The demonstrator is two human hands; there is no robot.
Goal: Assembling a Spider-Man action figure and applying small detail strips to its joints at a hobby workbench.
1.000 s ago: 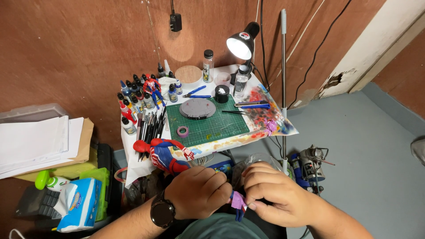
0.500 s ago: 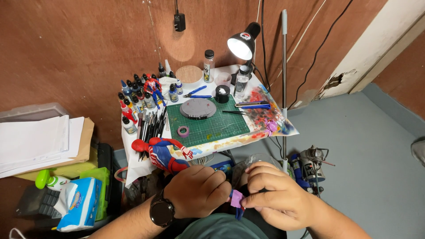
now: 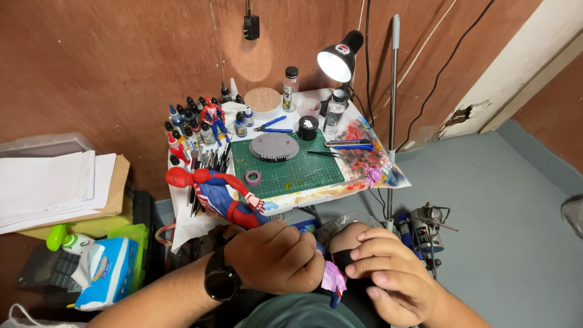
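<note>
The fingers (image 3: 370, 252) of the right hand (image 3: 388, 273) curl closed over a small purple piece (image 3: 333, 278), held low at the lap between both hands. The left hand (image 3: 276, 255) is a closed fist touching it from the other side; whether it grips the piece cannot be told. The piece looks light, thin and probably fragile, best pinched at its edges. Just beyond lies a red and blue figure (image 3: 212, 191) on the worktop (image 3: 376, 179), beside a green cutting mat (image 3: 291, 167).
</note>
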